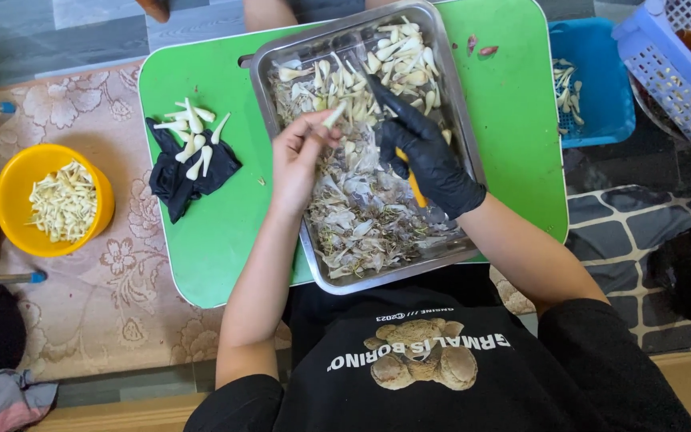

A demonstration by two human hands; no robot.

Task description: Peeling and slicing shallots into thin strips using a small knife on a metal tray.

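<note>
Garlic clove [334, 117] pinched in bare left hand [297, 156] fingers. Knife [397, 132] gripped in gloved right hand [429, 156], blade near clove. Both held over steel tray [449, 104] of peels, on green table [513, 120].

Black short-sleeved T-shirt, sleeves ending above the elbows, forearms bare. Chest print: pale lettering over a tan teddy bear figure. Right hand [432, 160] wears a black disposable glove, cuff ending at the wrist. Left hand [297, 156] ungloved, no rings or watch visible.
</note>
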